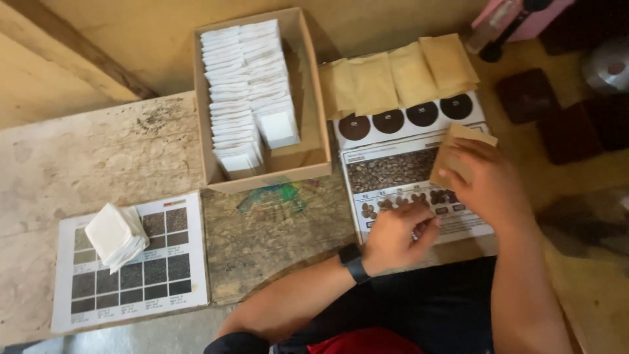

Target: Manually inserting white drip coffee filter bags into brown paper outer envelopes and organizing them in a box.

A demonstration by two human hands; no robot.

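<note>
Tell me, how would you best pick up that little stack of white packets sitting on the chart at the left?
Take the white stack by its two long side edges, coming straight down from above. It lies loose and slightly fanned on the printed chart, with nothing beside it, so pinching both sides at once probably keeps the sheets together. Both hands are busy: the right hand holds a brown pouch.

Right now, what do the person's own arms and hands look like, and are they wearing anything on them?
Both arms are bare to above the elbow, with no sleeves showing. The left hand has a black band like a watch strap around its wrist. The right hand shows no glove, ring or band.
</note>
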